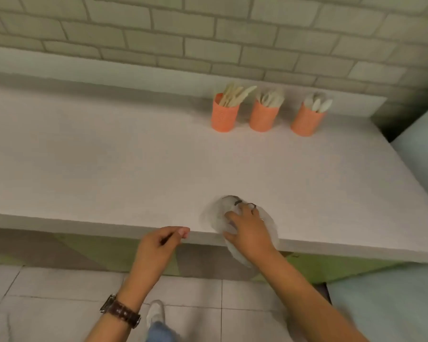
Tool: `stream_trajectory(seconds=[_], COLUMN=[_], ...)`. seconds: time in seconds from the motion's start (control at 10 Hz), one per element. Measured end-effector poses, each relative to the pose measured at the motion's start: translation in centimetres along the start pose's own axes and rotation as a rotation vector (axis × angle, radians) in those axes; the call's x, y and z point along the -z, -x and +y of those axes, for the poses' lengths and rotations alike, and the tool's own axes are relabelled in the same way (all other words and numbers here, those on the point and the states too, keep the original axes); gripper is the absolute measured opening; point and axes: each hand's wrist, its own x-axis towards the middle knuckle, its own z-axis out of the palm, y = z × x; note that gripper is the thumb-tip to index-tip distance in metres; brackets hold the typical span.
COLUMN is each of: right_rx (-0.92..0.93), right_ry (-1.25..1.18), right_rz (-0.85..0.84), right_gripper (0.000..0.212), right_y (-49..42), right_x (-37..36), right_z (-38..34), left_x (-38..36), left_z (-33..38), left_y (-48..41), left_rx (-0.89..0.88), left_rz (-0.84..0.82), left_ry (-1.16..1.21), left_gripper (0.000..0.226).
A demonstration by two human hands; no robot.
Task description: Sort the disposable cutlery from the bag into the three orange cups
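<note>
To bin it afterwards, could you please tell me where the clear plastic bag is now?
In the head view, the crumpled clear plastic bag lies at the near edge of the white counter, held under the right hand.
</note>
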Motion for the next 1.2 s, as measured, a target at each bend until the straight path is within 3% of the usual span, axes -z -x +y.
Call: stream_trajectory(seconds=[0.2,0.4,0.6,0.8,1.0,1.1,1.2], right_rx=[-0.135,-0.287,-0.469,-0.731,-1.069,-1.141,-1.149], right_ry=[-0.123,-0.121,-0.314,-0.515,-0.808,-0.669,-0.401], right_rz=[0.089,0.121,0.082,0.073,0.264,0.192,-0.178], right_gripper=[0.039,0.04,0.046,0.041,0.061,0.079,0.131], right_y=[15.1,26.7,30.4,28.4,24.7,23.1,22.6], right_x=[0.7,0.1,-5.2,-17.5,-33.3,-41.1,-48.1], right_z=[13.3,22.4,29.3,38.8,48.8,53.0,56.6], left_x=[-14.7,-25.9,-32.5,-39.6,-47.5,-50.0,-51.3], left_z=[0.6,1.5,1.0,-6.7,-18.9,-24.8,-28.9], left_y=[6.6,12.9,14.2,9.8,3.9,1.7,0.4], left_rx=[-0.056,-0.057,-0.004,0.015,0.023,0.021,0.039], left_rz=[-0.131,-0.283,-0.398,-0.483,-0.452,-0.437,-0.402], left_ry=[-0.031,-0.077,-0.137,-0.246,-0.257,-0.282,-0.29], left_gripper=[0.021,0.024,0.019,0.017,0.015,0.014,0.018])
